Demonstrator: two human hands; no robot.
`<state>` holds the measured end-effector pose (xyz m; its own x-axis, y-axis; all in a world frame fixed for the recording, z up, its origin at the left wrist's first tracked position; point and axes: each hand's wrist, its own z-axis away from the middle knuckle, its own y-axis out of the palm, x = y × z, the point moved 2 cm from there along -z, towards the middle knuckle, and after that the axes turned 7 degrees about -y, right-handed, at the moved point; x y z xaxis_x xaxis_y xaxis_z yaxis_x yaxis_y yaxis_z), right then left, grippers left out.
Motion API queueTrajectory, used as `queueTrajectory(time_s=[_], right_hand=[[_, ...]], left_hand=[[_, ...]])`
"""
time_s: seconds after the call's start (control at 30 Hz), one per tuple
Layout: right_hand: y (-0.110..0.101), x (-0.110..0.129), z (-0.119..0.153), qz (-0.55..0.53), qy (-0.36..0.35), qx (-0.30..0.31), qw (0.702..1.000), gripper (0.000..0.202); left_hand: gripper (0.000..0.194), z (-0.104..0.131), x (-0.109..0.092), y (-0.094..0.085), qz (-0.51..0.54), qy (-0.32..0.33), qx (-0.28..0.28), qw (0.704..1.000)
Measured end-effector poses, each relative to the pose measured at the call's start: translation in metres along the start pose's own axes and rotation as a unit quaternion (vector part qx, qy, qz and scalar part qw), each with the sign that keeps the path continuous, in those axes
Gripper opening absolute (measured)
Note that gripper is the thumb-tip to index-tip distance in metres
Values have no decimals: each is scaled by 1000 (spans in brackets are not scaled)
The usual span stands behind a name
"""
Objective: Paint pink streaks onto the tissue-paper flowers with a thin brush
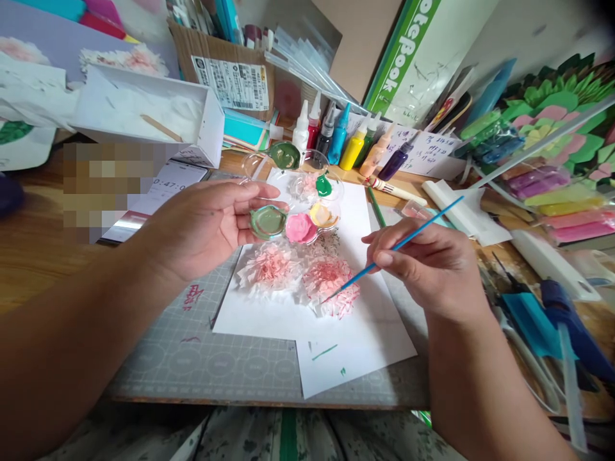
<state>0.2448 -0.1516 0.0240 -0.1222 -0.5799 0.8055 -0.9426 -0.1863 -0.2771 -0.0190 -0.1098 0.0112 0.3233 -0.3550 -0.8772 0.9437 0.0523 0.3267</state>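
Note:
My left hand (211, 224) holds a clear plastic palette (300, 198) by its left edge, above the white paper (355, 346). Its wells carry pink, green, olive and peach paint. Between the thumb and fingers of my right hand (418, 262) is a thin blue brush (398, 245), its tip touching the petals of a ruffled pink-and-white flower (330, 285). That flower's lower right petal edges are a deeper pink. A second ruffled flower (270, 267) lies just left of it, below the palette.
Paint bottles (355, 147) stand in a row behind the paper. A white box (154, 112) and a phone (177, 182) are at the left. Scissors (528, 365), a blue glue gun (576, 326) and clay packs (552, 205) lie at the right. A grey cutting mat (192, 352) lies underneath.

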Motion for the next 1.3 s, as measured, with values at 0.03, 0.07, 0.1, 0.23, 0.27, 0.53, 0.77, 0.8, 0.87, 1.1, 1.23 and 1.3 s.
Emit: queueTrajectory(time_s=[0.03, 0.07, 0.1, 0.23, 0.27, 0.53, 0.77, 0.8, 0.87, 1.1, 1.23, 1.3], right_hand=[[1, 2, 0, 3, -2, 8, 1000, 9], [3, 3, 0, 7, -4, 20, 1000, 9], [5, 4, 0, 12, -6, 32, 999, 9], [13, 6, 0, 16, -19, 65, 998, 10], [13, 6, 1, 17, -23, 69, 997, 10], [6, 17, 3, 29, -34, 32, 998, 10], [14, 13, 1, 20, -41, 85, 995, 11], [13, 12, 1, 21, -42, 84, 995, 10], [11, 12, 1, 28, -42, 72, 996, 10], [3, 13, 1, 33, -24, 13, 999, 10], [7, 12, -2, 30, -26, 22, 999, 12], [9, 12, -3, 29, -22, 16, 999, 15]], left_hand=[[14, 0, 0, 0, 0, 0, 1, 1000], [13, 0, 0, 1, -1, 1, 3, 1000], [13, 0, 0, 1, -2, 2, 5, 1000], [12, 2, -1, 2, -5, 5, 0, 1000], [12, 2, -1, 2, -4, 6, -2, 1000], [12, 1, -1, 2, -2, 1, 2, 1000], [11, 4, -2, 4, 6, 7, 4, 1000], [10, 4, -2, 4, 8, 10, 3, 1000], [10, 4, -2, 3, 10, 11, 2, 1000], [11, 4, -3, 3, 8, 6, -3, 1000], [12, 4, -3, 4, 6, 10, 2, 1000], [12, 5, -3, 4, 3, 9, 4, 1000]])
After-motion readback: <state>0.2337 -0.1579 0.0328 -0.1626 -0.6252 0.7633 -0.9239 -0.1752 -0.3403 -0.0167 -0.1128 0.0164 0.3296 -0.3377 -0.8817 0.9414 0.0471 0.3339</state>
